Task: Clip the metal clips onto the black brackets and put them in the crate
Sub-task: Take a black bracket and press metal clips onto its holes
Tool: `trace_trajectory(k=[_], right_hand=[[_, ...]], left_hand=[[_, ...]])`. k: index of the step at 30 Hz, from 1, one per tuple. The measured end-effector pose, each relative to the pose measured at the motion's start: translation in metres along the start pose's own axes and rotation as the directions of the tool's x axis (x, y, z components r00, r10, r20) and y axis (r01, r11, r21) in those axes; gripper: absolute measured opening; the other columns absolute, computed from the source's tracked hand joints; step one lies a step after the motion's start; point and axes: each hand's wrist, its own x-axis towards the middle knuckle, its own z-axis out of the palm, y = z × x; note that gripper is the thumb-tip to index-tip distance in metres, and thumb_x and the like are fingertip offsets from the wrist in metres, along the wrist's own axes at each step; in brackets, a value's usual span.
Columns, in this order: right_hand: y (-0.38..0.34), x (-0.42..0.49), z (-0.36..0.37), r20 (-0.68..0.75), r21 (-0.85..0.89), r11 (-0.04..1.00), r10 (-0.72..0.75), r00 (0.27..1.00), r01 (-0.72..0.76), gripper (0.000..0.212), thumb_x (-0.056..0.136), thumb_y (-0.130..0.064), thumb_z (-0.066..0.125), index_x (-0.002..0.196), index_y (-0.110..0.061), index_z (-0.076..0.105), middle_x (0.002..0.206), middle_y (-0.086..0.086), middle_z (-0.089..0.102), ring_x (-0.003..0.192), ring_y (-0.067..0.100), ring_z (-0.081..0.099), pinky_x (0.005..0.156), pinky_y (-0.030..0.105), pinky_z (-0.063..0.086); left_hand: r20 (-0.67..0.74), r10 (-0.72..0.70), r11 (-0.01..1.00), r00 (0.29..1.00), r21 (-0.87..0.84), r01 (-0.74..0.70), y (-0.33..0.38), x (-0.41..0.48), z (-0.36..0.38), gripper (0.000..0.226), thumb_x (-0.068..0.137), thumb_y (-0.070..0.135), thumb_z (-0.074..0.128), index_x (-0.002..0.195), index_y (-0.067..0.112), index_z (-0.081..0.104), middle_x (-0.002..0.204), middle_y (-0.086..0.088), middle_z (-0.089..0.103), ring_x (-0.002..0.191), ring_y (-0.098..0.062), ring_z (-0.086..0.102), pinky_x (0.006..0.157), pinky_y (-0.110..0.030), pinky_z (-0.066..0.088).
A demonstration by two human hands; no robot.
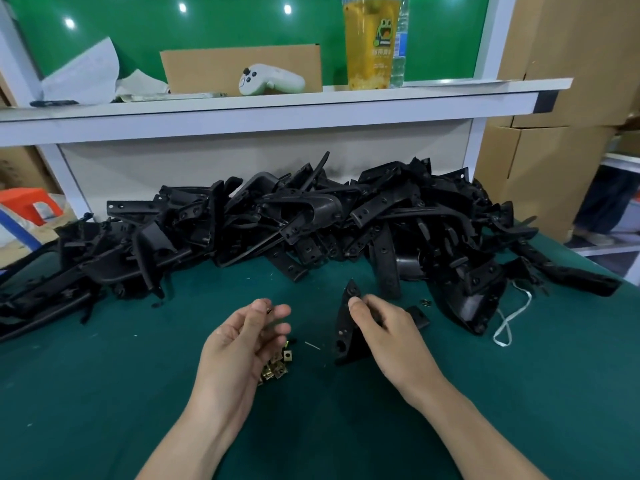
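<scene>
- Far left, beyond the bench point(104, 393) edge: orange box point(26, 206), partly cut off.
- Up on the white shelf point(277, 102), left end: crumpled papers point(83, 72), then a cardboard sheet point(239, 64) leaning against the green back panel, with a white controller point(270, 79) lying in front of it.
- Spread across the back of the green-covered bench, nearly edge to edge: pile of black brackets point(277, 220), tangled and heaped highest near the middle.
- Left of centre, raised above the bench: left hand point(242, 336), palm turned inward, fingers loosely curled, thumb and forefinger pinching one small metal clip point(269, 310).
- Just below that hand, on the bench: heap of metal clips point(277, 367), brass-coloured, partly hidden by the palm.
- On the shelf, right of centre: drink cup point(372, 43) with yellow liquid, touching or just beside a water bottle point(400, 46).
- Right of centre, near the other hand but apart from it: right hand point(384, 327), fingers wrapped round a black bracket point(346, 327), thumb pressed on its upper part; held nearly upright, pointed end up; cannot tell whether the lower end touches the bench.
- Just right of the knuckles, at the foot of the pile: loose clip point(425, 302).
- Further right, on the bench: white cord point(509, 320), looped.
- Far right, off the bench: stacked cardboard boxes point(554, 133).
</scene>
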Motion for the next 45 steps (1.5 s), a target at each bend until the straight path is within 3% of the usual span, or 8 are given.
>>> trace_trajectory(k=[5,11,17,27,32,36,40,45], right_hand=[[-0.0009,-0.0005,0.0002,0.002,-0.010,1.000,-0.015,1.000,0.015,0.042,0.102,-0.046,0.049,0.062,-0.034,0.048,0.054,-0.016,0.038,0.052,0.004,0.032,0.051,0.017,0.032],[0.0014,-0.0006,0.0005,0.013,-0.053,0.998,-0.018,1.000,0.018,0.042,0.101,-0.049,0.048,0.063,-0.030,0.046,0.055,-0.015,0.038,0.052,0.004,0.033,0.051,0.018,0.032],[0.0010,-0.0020,0.0000,0.018,-0.043,0.999,-0.021,1.000,0.022,0.042,0.100,-0.050,0.048,0.065,-0.027,0.044,0.057,-0.013,0.035,0.053,0.007,0.031,0.050,0.022,0.031],[0.0012,-0.0012,-0.0005,0.047,-0.075,0.997,0.000,0.999,0.003,0.046,0.099,-0.054,0.045,0.072,-0.018,0.049,0.062,-0.006,0.040,0.058,0.008,0.036,0.054,0.024,0.033],[-0.0010,-0.0011,0.0005,0.071,-0.096,0.995,0.016,0.997,-0.009,0.047,0.099,-0.054,0.045,0.077,-0.014,0.054,0.075,0.012,0.053,0.063,0.010,0.043,0.062,0.039,0.039],[0.0002,-0.0009,0.0009,0.070,-0.094,0.996,0.011,0.997,-0.005,0.049,0.099,-0.055,0.045,0.077,-0.011,0.053,0.066,0.000,0.044,0.059,0.008,0.038,0.056,0.028,0.034],[0.0016,-0.0005,0.0015,0.084,-0.101,0.995,0.024,0.996,-0.015,0.049,0.100,-0.054,0.045,0.080,-0.011,0.056,0.076,0.012,0.055,0.065,0.023,0.047,0.063,0.039,0.041],[0.0008,-0.0022,0.0008,0.088,-0.084,0.996,0.026,0.996,-0.019,0.049,0.098,-0.057,0.045,0.075,-0.015,0.053,0.066,0.000,0.046,0.061,0.011,0.043,0.060,0.031,0.038]], left_hand=[[0.028,-0.058,0.997,0.998,0.058,0.056,-0.0001,-0.0054,0.0053,0.035,0.076,0.047,0.071,0.086,0.013,0.070,0.089,-0.012,0.075,0.071,-0.015,0.069,0.061,-0.022,0.057],[0.010,-0.064,0.995,0.998,0.075,0.063,0.0004,-0.0090,0.0070,0.029,0.074,0.052,0.073,0.071,0.023,0.069,0.069,-0.003,0.062,0.058,-0.012,0.056,0.057,-0.021,0.053],[-0.046,-0.065,0.997,0.997,0.042,0.066,0.0024,-0.0081,0.0069,0.027,0.073,0.051,0.073,0.063,0.026,0.070,0.066,0.002,0.060,0.056,-0.009,0.054,0.066,-0.025,0.050],[0.007,-0.114,0.978,0.993,-0.174,0.113,0.0040,-0.0024,0.0032,0.016,0.084,0.023,0.066,0.087,0.009,0.074,0.084,-0.006,0.069,0.070,-0.010,0.065,0.066,-0.021,0.058],[0.010,-0.100,0.981,0.995,-0.164,0.100,0.0046,-0.0040,0.0046,0.017,0.088,0.021,0.064,0.090,0.006,0.072,0.090,-0.011,0.072,0.074,-0.013,0.068,0.067,-0.023,0.059],[-0.011,-0.099,0.982,0.995,-0.165,0.096,0.0062,-0.0061,0.0039,0.018,0.088,0.023,0.066,0.090,0.008,0.075,0.092,-0.012,0.074,0.071,-0.012,0.067,0.066,-0.023,0.059],[-0.030,-0.097,0.981,0.995,-0.175,0.090,0.0062,-0.0069,0.0036,0.017,0.088,0.022,0.066,0.084,0.012,0.079,0.092,-0.010,0.073,0.070,-0.011,0.065,0.065,-0.022,0.058],[-0.073,-0.078,0.972,0.994,-0.225,0.059,0.0054,-0.0029,0.0009,0.027,0.081,0.009,0.067,0.107,0.003,0.072,0.103,-0.014,0.075,0.078,-0.012,0.070,0.068,-0.022,0.059]])
